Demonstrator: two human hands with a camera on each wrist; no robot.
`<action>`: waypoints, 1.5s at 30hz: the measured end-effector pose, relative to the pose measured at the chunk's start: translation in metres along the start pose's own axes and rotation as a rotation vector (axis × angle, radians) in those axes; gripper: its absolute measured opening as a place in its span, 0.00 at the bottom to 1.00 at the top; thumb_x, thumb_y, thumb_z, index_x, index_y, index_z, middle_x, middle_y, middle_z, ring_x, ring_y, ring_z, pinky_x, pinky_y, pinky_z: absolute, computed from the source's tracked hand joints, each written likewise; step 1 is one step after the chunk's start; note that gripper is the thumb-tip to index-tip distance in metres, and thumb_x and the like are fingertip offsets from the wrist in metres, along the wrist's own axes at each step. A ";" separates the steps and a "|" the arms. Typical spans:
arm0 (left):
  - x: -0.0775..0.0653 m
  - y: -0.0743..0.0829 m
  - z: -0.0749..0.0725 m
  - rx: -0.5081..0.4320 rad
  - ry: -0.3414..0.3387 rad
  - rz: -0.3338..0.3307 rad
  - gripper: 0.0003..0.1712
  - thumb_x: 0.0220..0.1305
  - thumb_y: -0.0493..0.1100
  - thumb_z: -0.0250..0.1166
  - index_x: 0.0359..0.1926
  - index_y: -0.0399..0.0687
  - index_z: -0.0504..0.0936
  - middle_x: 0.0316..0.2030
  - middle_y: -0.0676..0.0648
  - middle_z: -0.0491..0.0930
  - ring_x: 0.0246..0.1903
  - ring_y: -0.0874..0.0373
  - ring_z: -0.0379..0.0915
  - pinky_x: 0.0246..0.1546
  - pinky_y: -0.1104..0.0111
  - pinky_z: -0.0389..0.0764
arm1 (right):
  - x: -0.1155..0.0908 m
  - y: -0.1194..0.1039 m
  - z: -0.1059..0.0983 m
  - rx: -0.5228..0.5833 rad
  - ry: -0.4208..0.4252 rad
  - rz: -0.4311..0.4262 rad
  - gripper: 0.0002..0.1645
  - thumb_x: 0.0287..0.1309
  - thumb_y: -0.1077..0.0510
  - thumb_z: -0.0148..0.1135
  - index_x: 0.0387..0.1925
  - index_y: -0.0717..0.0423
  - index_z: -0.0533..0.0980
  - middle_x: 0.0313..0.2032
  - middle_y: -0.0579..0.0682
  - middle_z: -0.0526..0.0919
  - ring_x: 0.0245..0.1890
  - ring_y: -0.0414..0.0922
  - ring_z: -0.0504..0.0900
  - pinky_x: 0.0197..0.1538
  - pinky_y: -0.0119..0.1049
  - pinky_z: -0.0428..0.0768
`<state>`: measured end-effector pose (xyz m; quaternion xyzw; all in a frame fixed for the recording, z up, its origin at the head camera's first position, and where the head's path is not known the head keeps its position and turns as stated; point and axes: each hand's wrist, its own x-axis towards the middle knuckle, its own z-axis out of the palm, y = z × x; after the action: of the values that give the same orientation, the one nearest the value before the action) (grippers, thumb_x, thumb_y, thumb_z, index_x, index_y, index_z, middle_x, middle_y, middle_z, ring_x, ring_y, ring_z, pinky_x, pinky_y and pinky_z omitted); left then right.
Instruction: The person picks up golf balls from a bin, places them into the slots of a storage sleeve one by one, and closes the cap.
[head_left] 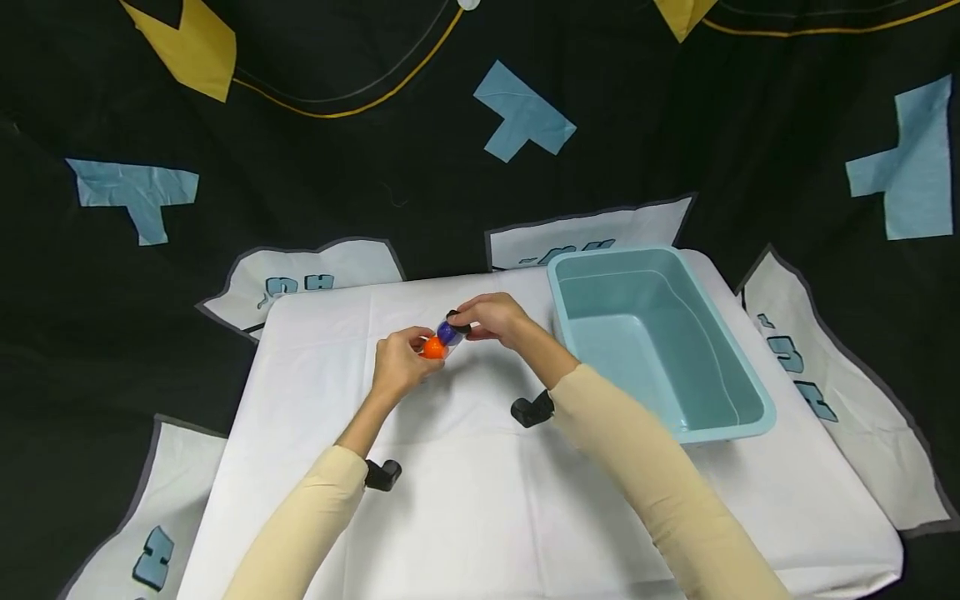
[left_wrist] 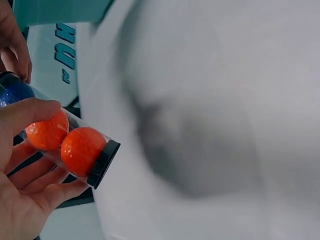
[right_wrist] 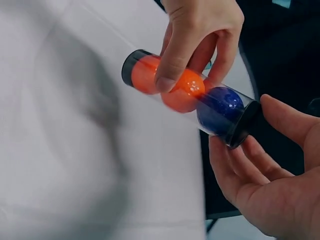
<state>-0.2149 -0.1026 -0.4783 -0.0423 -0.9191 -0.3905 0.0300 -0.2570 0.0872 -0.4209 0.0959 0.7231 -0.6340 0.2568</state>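
Note:
A clear tube [right_wrist: 186, 95] with black end caps holds two orange balls [left_wrist: 82, 147] and one dark blue ball [right_wrist: 220, 106]. It is held tilted above the white table. My left hand [head_left: 397, 360] grips the tube around its orange-ball part, thumb across the side, as the left wrist view shows. At the blue-ball end, my right hand [head_left: 492, 318] pinches the black cap [right_wrist: 244, 125] between thumb and fingers. The cap sits on the tube's end.
A light blue plastic basin [head_left: 720, 435] stands on the right of the white table [head_left: 450, 517], beside my right forearm. Black wrist mounts [head_left: 532, 410] stick out inward from both sleeves. Behind the table hangs a black cloth [head_left: 375, 183].

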 end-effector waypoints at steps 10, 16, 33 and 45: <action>-0.008 -0.021 0.018 0.004 0.043 -0.027 0.24 0.43 0.40 0.82 0.45 0.41 0.88 0.36 0.38 0.89 0.37 0.44 0.87 0.44 0.52 0.85 | 0.016 0.022 0.005 0.058 -0.024 0.072 0.24 0.56 0.62 0.74 0.55 0.62 0.82 0.56 0.59 0.83 0.51 0.52 0.86 0.58 0.41 0.83; -0.010 -0.026 0.024 -0.013 0.046 -0.036 0.22 0.44 0.39 0.82 0.44 0.41 0.88 0.35 0.38 0.89 0.34 0.46 0.87 0.39 0.56 0.87 | 0.019 0.025 0.006 0.031 -0.005 0.084 0.23 0.53 0.62 0.76 0.52 0.61 0.84 0.52 0.59 0.86 0.45 0.50 0.88 0.54 0.41 0.85; -0.011 -0.025 0.027 -0.021 0.041 -0.113 0.25 0.43 0.41 0.83 0.46 0.45 0.89 0.41 0.40 0.90 0.38 0.44 0.86 0.48 0.52 0.80 | 0.021 0.031 0.003 0.053 0.006 0.065 0.22 0.53 0.62 0.75 0.51 0.61 0.84 0.52 0.61 0.86 0.44 0.50 0.88 0.55 0.44 0.84; -0.008 -0.027 0.027 -0.020 0.037 -0.093 0.25 0.41 0.39 0.83 0.45 0.44 0.89 0.39 0.39 0.90 0.38 0.45 0.87 0.40 0.57 0.86 | 0.024 0.031 0.004 0.051 0.037 0.051 0.21 0.51 0.63 0.76 0.48 0.63 0.84 0.50 0.61 0.87 0.40 0.49 0.89 0.53 0.43 0.85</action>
<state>-0.2107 -0.1023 -0.5167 0.0076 -0.9154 -0.4016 0.0284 -0.2618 0.0846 -0.4599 0.1325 0.7086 -0.6436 0.2571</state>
